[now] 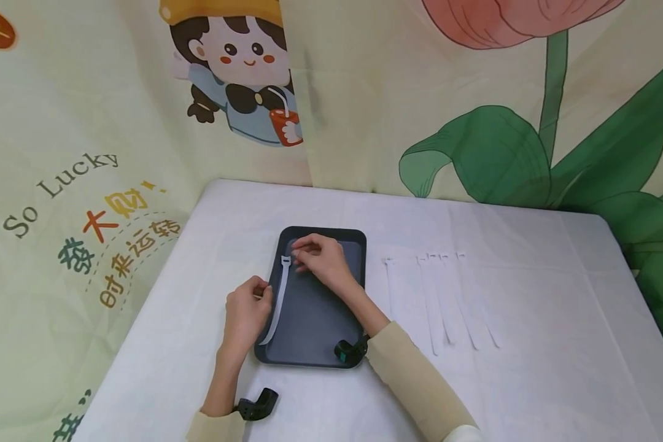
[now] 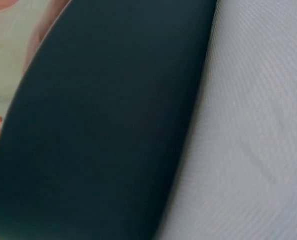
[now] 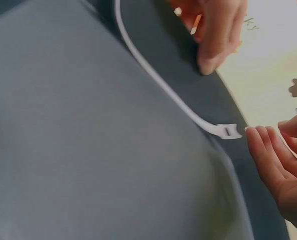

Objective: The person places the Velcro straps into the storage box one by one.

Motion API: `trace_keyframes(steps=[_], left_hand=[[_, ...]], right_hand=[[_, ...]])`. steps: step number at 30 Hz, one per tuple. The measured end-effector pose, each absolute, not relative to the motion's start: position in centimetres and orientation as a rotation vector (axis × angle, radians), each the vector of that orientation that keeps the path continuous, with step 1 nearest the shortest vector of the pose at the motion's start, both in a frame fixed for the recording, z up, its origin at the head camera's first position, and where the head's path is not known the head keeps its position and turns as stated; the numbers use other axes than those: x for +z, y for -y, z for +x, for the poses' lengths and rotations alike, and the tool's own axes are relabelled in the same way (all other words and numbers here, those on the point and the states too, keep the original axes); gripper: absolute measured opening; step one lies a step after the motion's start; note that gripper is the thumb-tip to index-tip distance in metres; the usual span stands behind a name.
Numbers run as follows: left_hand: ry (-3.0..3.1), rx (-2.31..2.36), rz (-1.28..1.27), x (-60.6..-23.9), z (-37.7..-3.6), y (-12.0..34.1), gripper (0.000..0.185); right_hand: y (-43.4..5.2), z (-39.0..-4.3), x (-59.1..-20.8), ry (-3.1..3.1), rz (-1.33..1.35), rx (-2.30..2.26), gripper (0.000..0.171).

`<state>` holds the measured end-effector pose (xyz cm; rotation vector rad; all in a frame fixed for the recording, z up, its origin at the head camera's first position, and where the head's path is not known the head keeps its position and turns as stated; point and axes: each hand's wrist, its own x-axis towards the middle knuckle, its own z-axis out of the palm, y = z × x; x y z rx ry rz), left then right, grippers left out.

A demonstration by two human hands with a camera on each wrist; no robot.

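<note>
White strap (image 1: 282,291) lies by loose-fingered right hand (image 1: 326,259) — left hand (image 1: 247,314) curled, grip too hidden to tell.

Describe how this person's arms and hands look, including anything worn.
The left hand and right hand are bare, ungloved. Both arms wear plain beige sleeves. Beside each cuff sits a bent black device: the left one looks all black, the right one shows a small teal patch.

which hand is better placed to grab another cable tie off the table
Probably the right hand: it's nearer the white cable ties right of the dark tray, while the left hand is by the tray's left side.
</note>
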<state>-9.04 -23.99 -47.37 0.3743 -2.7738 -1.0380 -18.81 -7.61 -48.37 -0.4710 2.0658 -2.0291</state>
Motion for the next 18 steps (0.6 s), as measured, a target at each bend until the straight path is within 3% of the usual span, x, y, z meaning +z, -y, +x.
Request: trace_keyframes(steps=[18], left_hand=[[2.789, -1.064, 0.380, -47.3, -9.1, 23.9, 0.012]], right_hand=[[1.6, -16.9, -45.9, -2.064, -0.425, -2.192, 0.018]])
